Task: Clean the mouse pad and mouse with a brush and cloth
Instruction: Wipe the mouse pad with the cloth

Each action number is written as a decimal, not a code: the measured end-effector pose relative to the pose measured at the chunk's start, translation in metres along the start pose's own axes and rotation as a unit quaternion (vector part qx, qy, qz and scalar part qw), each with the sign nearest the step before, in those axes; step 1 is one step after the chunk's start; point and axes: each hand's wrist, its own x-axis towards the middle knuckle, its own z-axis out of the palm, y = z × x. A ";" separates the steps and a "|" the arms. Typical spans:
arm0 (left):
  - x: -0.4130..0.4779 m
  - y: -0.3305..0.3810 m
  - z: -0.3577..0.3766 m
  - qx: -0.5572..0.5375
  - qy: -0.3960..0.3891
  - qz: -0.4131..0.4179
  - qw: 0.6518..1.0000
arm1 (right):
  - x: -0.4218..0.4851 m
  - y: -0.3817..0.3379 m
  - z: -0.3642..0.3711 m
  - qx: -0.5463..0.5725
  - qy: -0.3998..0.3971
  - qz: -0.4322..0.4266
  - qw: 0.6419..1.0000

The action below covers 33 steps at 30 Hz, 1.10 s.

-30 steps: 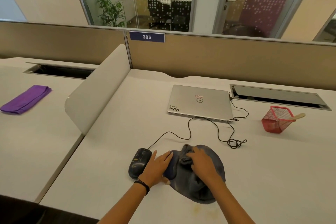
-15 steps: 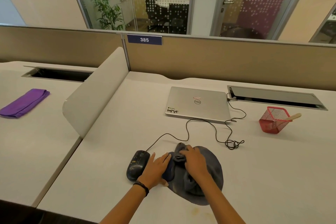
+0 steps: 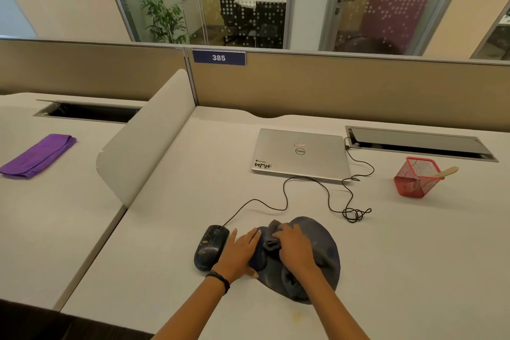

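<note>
Office bay 385: white desk [image 3: 165,229], beige partition behind, glass-walled room beyond.

Located mouse pad [image 3: 325,240] at near edge of desk: dark, rounded, flat on surface. Located mouse [image 3: 211,247] just beside pad's left edge, off the pad, cable [image 3: 284,196] trailing back to closed laptop [image 3: 300,154].

Noted left hand [image 3: 240,251] flat, fingers straight, pressing down pad's left margin next to mouse. Noted right hand [image 3: 295,248] with fingers curled round bunched grey cloth [image 3: 271,240], on pad's middle.

Judged as cloth wipe of pad under way, pad pinned against sliding. Cannot tell how much of pad is covered; no visible difference across its surface. Left to do, by the look of it: mouse, pale marks on its shell, not in hand. Likely brush [image 3: 447,172]: pale wooden handle leaning out of red mesh holder [image 3: 414,182], far right, well apart from both hands; bristles hidden, so not certain. Cannot tell whether brushing is done.

Room: open desk right of pad and between pad and laptop. Limits: near desk edge close under forearms; cable knot [image 3: 354,214] just beyond pad's far right; curved divider [image 3: 143,141] well to left. Purple cloth [image 3: 38,156] on neighbouring desk, out of play.
</note>
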 end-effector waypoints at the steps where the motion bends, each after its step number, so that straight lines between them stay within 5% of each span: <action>1: 0.000 0.000 0.001 0.001 0.001 0.000 1.000 | -0.005 -0.001 0.002 -0.008 -0.024 -0.005 1.000; 5: 0.001 -0.002 0.003 0.005 0.002 0.001 1.000 | -0.028 0.004 0.008 -0.034 -0.132 -0.034 0.990; 11: 0.002 -0.002 0.005 0.012 -0.001 0.000 1.000 | -0.029 -0.002 0.011 -0.011 -0.078 -0.011 0.997; 18: 0.002 -0.004 0.005 0.026 0.008 0.007 1.000 | -0.053 -0.005 0.003 -0.015 -0.197 -0.114 0.974; 24: 0.002 -0.005 0.006 0.003 0.010 0.011 1.000 | -0.035 -0.003 -0.012 0.021 -0.101 -0.068 0.992; 30: 0.002 -0.005 0.004 0.001 0.007 0.010 1.000 | -0.048 -0.001 -0.006 -0.023 -0.221 -0.091 0.971; 33: 0.001 -0.003 0.003 -0.004 0.010 0.009 1.000 | -0.041 0.003 -0.022 0.009 -0.202 -0.032 0.979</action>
